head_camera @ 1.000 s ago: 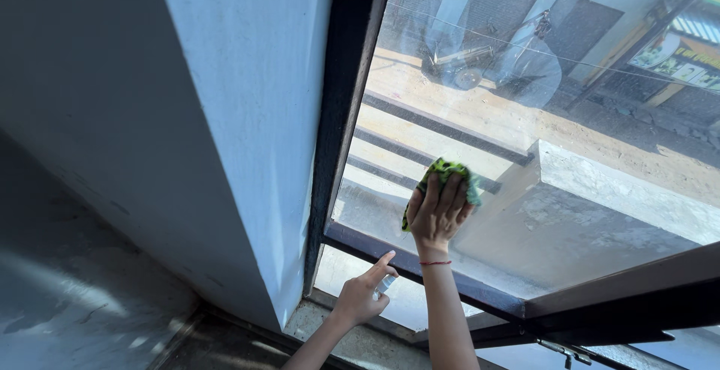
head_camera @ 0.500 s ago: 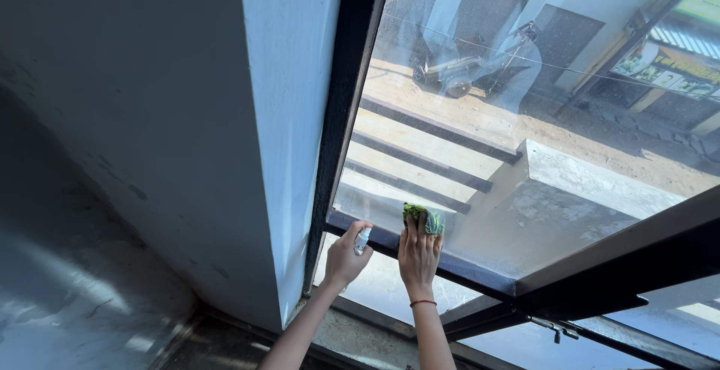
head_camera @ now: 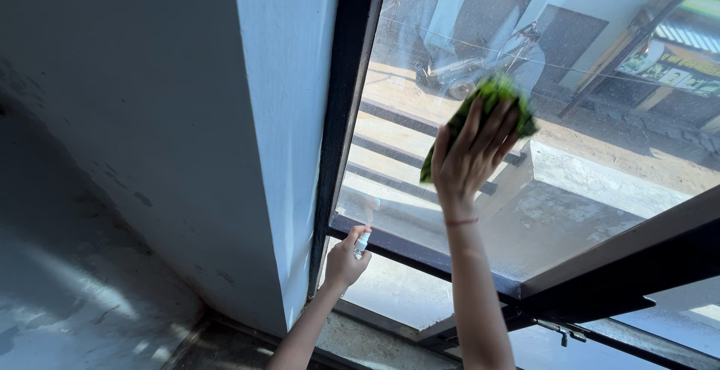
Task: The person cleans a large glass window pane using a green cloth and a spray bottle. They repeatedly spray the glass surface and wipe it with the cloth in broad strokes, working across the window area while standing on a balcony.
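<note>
My right hand (head_camera: 469, 156) presses a green cloth (head_camera: 491, 100) flat against the glass pane (head_camera: 585, 115) of a window, fingers spread over the cloth. A thin red band circles that wrist. Lower down, my left hand (head_camera: 345, 261) grips a small spray bottle (head_camera: 362, 242) with a pale top, held close to the dark window frame (head_camera: 349, 115) near the pane's lower left corner.
A pale blue-white wall (head_camera: 285, 115) borders the frame on the left. A dark crossbar (head_camera: 622, 265) runs under the pane, with a metal latch (head_camera: 559, 330) below it. Through the glass I see steps, a parked scooter and a street.
My right hand has slid the green cloth up the glass from the lower edge. My left hand has dropped lower with the bottle. The view has shifted slightly.
</note>
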